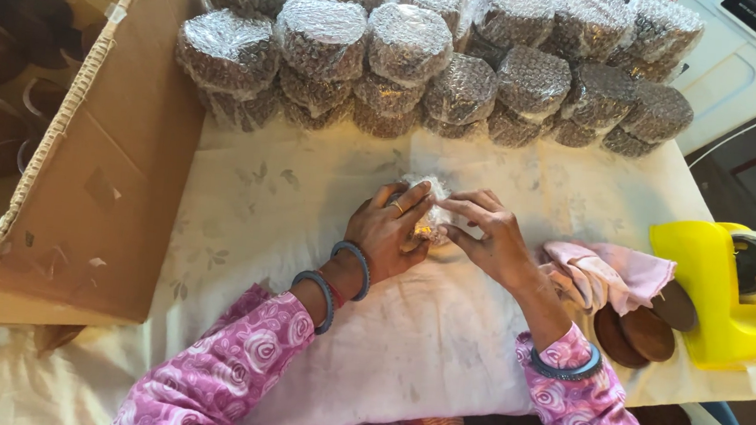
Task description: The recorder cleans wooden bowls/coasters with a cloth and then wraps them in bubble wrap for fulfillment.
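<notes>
wrapping step in hand: left hand [390, 231] and right hand [488, 239] both closed around a small round piece half covered in clear bubble wrap [429, 209], at middle of the white cloth-covered surface [289, 197]. next probably needing tape from the yellow tape dispenser [718, 289].

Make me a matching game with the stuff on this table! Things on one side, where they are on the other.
Things:
1. tape dispenser
2. cardboard box
3. wrapped bundles
4. small bundle

Places:
A. between the left hand and right hand
B. far left
C. far right
D. stacked along the table's back edge

Pairs: 1-C, 2-B, 3-D, 4-A
</notes>
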